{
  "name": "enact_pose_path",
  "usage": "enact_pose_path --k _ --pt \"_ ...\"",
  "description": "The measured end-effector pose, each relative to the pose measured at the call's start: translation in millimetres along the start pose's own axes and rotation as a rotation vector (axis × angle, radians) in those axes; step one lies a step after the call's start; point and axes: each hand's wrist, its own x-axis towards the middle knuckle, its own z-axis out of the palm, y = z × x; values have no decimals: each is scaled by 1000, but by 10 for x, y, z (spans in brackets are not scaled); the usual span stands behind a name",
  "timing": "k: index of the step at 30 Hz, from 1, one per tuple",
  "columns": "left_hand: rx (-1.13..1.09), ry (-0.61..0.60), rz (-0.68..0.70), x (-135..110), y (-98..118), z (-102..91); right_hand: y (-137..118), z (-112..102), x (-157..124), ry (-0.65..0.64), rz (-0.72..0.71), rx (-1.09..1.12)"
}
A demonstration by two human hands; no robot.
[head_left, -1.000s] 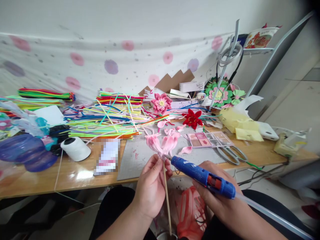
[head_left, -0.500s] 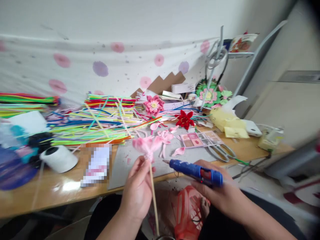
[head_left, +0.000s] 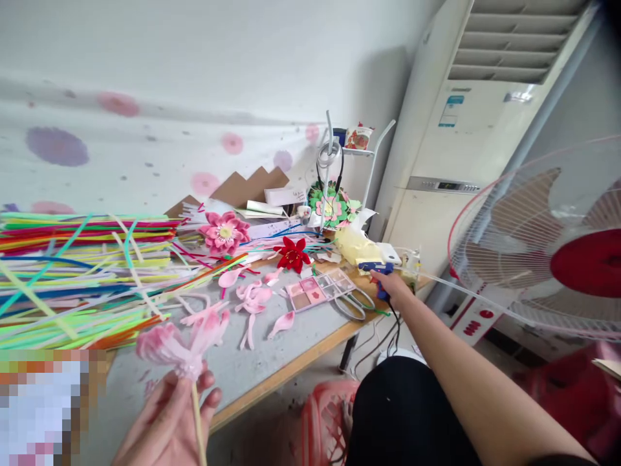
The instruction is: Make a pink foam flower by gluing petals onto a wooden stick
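My left hand (head_left: 167, 414) pinches a pink pipe-cleaner flower (head_left: 187, 346) just under its petals, where a thin wooden stick (head_left: 198, 421) runs downward. Stretched far to the right, my right hand (head_left: 388, 285) grips a blue glue gun (head_left: 376, 266) by its handle, at the right end of the table close to some yellow wrapping (head_left: 356, 246). Loose pink petals (head_left: 283, 325) and a small pink petal cluster (head_left: 253, 298) lie on the grey mat (head_left: 194, 388). Beyond them are a red flower (head_left: 292, 254) and a finished-looking pink flower (head_left: 224, 233).
Bundles of coloured pipe cleaners (head_left: 72, 278) cover the table's left side. A palette (head_left: 320, 289) and scissors (head_left: 352, 307) lie near the front edge. To the right stands a large fan (head_left: 543, 239), before a white air conditioner (head_left: 436, 168). A red basket (head_left: 317, 414) is below the table.
My right hand has carried the glue gun away from the flower to the table's right end. The view has turned right; my left hand still holds the flower.
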Motion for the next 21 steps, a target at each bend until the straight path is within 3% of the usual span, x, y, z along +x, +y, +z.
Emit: enact_pose_path --k 8,15,18,21 --pt "23 -36 36 31 -5 24 -41 -39 206 50 22 -670" --pt "-28 -28 38 -140 51 75 -139 -107 -12 61 -77 -964" --pt "-64 -32 54 -154 48 80 -287 -51 -238 52 -248 -1014" --pt "-86 -9 32 -144 35 83 -435 237 -615 -136 -618 -981"
